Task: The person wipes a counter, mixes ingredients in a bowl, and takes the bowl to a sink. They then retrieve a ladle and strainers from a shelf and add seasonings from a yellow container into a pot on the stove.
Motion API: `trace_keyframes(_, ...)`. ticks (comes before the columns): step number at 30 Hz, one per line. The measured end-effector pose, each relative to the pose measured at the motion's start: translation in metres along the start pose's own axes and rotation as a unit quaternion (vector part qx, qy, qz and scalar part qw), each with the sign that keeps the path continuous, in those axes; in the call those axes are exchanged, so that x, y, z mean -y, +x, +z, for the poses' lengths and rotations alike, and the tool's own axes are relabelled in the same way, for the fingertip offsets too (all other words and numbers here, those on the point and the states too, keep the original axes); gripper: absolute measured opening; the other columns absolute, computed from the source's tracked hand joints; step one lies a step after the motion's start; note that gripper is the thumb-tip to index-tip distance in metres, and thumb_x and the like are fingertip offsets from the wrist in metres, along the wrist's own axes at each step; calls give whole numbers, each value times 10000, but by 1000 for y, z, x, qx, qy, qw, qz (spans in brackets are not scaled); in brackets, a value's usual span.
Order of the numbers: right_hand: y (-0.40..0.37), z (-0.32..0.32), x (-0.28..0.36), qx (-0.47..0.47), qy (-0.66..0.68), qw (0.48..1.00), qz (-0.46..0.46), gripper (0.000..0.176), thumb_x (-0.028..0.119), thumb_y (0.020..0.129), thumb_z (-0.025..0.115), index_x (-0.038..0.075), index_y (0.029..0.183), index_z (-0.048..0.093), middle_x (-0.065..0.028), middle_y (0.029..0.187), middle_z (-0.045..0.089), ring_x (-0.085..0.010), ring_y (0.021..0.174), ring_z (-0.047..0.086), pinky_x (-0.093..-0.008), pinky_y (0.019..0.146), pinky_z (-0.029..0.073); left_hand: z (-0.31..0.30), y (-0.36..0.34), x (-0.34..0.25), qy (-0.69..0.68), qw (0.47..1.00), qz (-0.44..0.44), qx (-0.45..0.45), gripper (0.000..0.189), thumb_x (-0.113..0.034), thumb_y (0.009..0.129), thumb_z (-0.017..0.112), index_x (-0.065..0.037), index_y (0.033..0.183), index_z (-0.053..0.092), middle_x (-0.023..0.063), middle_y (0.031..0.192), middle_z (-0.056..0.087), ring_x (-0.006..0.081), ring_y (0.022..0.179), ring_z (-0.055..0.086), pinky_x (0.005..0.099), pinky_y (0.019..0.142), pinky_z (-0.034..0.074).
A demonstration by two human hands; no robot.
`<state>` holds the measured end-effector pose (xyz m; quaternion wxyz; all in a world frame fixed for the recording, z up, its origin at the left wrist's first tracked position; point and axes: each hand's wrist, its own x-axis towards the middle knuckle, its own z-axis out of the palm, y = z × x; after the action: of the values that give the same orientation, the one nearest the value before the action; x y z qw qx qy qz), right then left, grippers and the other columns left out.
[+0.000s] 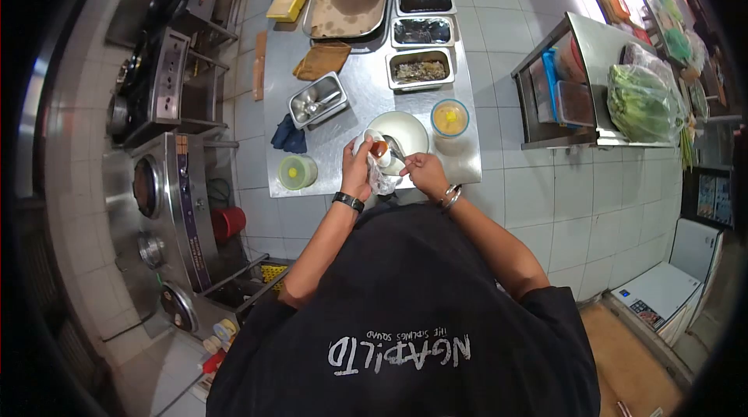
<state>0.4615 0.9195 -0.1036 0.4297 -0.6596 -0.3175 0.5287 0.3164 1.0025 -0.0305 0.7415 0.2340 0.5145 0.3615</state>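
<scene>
My left hand (357, 170) is closed around a small white cup (369, 139) with reddish-orange sauce (379, 150) inside, tilted a little. Crumpled clear plastic (382, 181) hangs just below it. In my right hand (428, 175) is the handle of a metal spoon (396, 149), its head at the cup's rim. Beneath both hands lies a wide white bowl (410, 127), partly hidden by them. To the right of the bowl stands a round clear tub (449, 118) with yellowish contents. A green-lidded container (298, 172) sits left of my left hand.
On the steel table (354, 93) are a metal pan of utensils (319, 100), a brown cloth (322, 61), a dark blue cloth (288, 135), a large lined tray (348, 0) and a row of metal pans (421, 68). Stoves (167, 78) line the left; a side table (586, 47) stands right.
</scene>
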Motion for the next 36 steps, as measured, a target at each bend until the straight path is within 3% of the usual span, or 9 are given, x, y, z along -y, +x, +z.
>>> trace_keyframes(8,-8,-2,18,-11,-20,1000,2,244,138,919,552,-70,989,658,-103,749,722,-118,579,618,-290,544,480,10,-9,-2,62,998,10,-19,751,-283,866,727,-22,1389,254,201,1223,521,267,1079,585,397,847,536)
trace_keyframes(21,-7,-2,15,-2,-39,999,16,196,109,919,569,-54,936,676,-74,750,717,-76,556,547,-251,528,453,4,-3,3,31,999,14,-28,752,-271,860,737,-12,1382,261,184,1213,524,251,1086,574,376,856,530)
trace_keyframes(24,0,0,8,5,13,1000,16,195,106,921,566,-61,949,663,-85,757,715,-73,555,538,-245,516,439,-6,3,7,4,999,-2,-32,641,-274,894,692,-12,1353,328,142,1194,545,230,1076,580,376,884,516)
trace_keyframes(26,2,0,8,10,71,994,79,196,104,923,565,-67,974,646,-92,754,711,-69,555,528,-241,507,427,-27,18,17,-95,991,-36,81,508,-327,948,597,-17,1312,424,114,1196,576,229,1098,582,393,933,492)
trace_keyframes(27,2,0,8,12,69,994,79,196,104,923,565,-67,974,646,-92,754,711,-69,555,528,-241,507,427,-25,14,13,-98,991,-35,80,508,-327,948,597,-17,1312,424,114,1196,576,229,1098,582,393,933,492)
trace_keyframes(29,2,-2,7,-9,19,998,62,201,115,934,553,-58,993,636,-75,765,714,-58,576,540,-244,521,440,-22,5,6,-132,983,-60,110,453,-410,988,477,-42,1248,527,115,1225,607,247,1134,581,412,985,462)
trace_keyframes(33,1,-8,9,-42,-129,990,-30,210,132,943,540,-45,1003,636,-76,793,724,-101,612,608,-276,566,479,-29,1,4,-153,978,-60,126,464,-395,989,481,-30,1273,507,131,1229,602,258,1137,584,414,984,468)
trace_keyframes(35,-3,-9,14,-77,-177,976,-101,194,119,930,535,-22,1008,642,-104,817,722,-213,682,678,-341,637,516,-30,-1,3,-148,981,-52,113,453,-382,987,492,-26,1266,510,131,1219,606,256,1127,591,411,978,474)
trace_keyframes(36,-5,-9,16,-76,-178,976,-101,194,119,930,535,-22,1008,642,-104,817,722,-213,682,678,-341,637,516,-32,-1,4,-150,981,-51,112,453,-382,987,492,-26,1266,510,131,1219,606,256,1127,591,411,978,474)
